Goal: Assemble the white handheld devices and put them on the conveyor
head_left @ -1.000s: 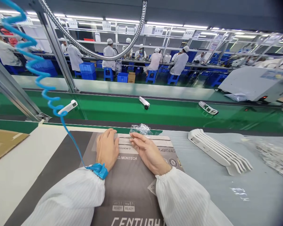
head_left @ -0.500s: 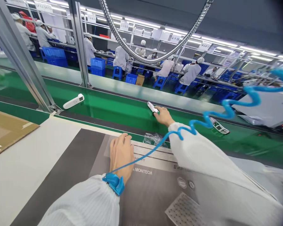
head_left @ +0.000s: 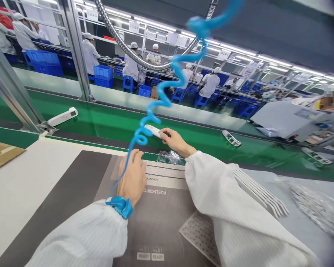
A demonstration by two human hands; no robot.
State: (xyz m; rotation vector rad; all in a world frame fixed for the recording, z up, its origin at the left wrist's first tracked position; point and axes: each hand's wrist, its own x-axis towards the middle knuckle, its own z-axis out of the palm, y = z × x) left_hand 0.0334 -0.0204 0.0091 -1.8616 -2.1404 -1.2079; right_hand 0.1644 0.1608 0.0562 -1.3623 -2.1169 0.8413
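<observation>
My right hand [head_left: 177,141] reaches over the green conveyor belt [head_left: 111,124], its thumb and fingers closed on the near end of a white handheld device [head_left: 154,131] with a rounded body, which looks like a thermometer. My left hand [head_left: 133,177] rests back-up on the grey printed sheet [head_left: 167,226] marked MONTECH. It holds nothing, and its fingers are spread a little. A blue wrist strap [head_left: 119,206] circles the left wrist, and its blue coiled cord [head_left: 164,92] rises across the view.
A similar white device [head_left: 62,117] lies on the belt at left. Opened white housings [head_left: 231,138] with green boards lie at right. White curved strips [head_left: 260,191] and a plastic bag of small parts [head_left: 314,200] are beside my right arm. A metal post [head_left: 75,52] stands beyond the belt.
The view has swung right and the coiled cord has shifted left. The held device has turned more lengthwise along the belt, with my right hand still on it. My left hand has stayed on the sheet.
</observation>
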